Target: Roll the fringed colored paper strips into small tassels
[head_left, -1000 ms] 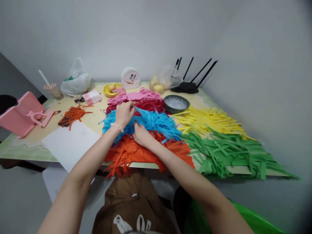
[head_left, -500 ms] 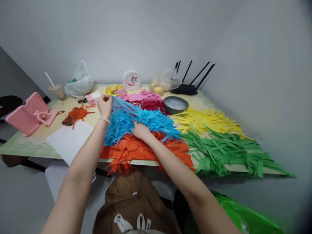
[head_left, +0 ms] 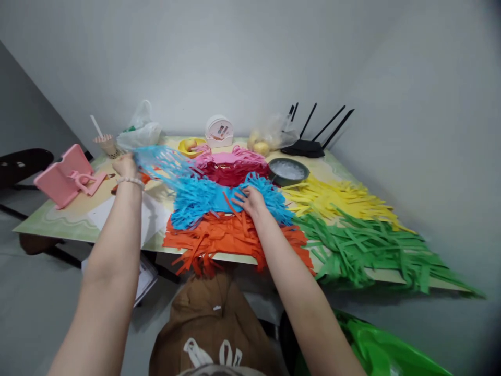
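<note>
My left hand [head_left: 127, 166] is closed on one end of a thin blue fringed paper sheet [head_left: 166, 161], stretched out to the left above the table. The sheet's other end trails toward a pile of blue fringed paper [head_left: 195, 201] in the middle. My right hand [head_left: 251, 201] is over that pile, fingers spread and holding nothing. Whether its fingertips touch the paper I cannot tell. Orange fringed paper [head_left: 219, 235] lies at the front edge, some strips hanging over. Behind the blue pile are dark red [head_left: 230, 174] and pink fringed papers [head_left: 223, 157].
Yellow [head_left: 332, 196] and green fringed papers [head_left: 371, 243] cover the right side. A dark bowl [head_left: 289, 171], a black router [head_left: 305, 148] and bagged potato-like items [head_left: 260, 146] stand behind. Leftward are a pink tablet stand [head_left: 64, 177], a drink cup [head_left: 107, 146] and white paper [head_left: 152, 216].
My left hand has pulled the blue fringed sheet leftward, away from the pile. My right hand has shifted right and farther back, and its fingers are now spread.
</note>
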A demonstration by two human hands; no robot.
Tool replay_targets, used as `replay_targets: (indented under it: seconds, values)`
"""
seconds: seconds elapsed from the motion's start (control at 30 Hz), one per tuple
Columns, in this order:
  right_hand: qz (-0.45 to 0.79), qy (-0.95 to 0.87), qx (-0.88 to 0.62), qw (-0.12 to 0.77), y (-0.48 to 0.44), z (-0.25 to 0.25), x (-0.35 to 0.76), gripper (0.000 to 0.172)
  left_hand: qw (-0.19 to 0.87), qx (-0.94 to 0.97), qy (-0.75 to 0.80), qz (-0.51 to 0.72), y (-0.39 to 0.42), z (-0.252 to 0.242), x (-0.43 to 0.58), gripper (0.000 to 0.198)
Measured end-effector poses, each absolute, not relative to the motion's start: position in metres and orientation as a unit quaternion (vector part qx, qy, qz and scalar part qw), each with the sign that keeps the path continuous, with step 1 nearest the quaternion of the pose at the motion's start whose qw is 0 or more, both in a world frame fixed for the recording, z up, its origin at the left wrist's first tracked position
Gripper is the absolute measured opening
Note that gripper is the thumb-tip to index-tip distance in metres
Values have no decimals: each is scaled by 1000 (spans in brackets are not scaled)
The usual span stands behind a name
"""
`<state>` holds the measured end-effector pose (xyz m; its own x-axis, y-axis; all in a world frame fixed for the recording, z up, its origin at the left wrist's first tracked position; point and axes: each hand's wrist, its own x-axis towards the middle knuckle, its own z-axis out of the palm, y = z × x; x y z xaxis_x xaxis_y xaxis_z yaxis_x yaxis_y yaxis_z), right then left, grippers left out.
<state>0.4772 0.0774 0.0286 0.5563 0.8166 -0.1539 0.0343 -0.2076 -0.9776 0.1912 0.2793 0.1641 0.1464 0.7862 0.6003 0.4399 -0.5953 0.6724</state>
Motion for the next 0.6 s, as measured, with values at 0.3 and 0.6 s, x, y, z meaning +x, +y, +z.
replay_targets:
  seconds: [0.3,0.6]
  values:
    - [313,-430,-664,526,12,90,441,15,-10,791,380,480,167,229,177,8]
    - [4,-658,-579,481,-17,130,365,49,130,893,265,341,47,185,221,6]
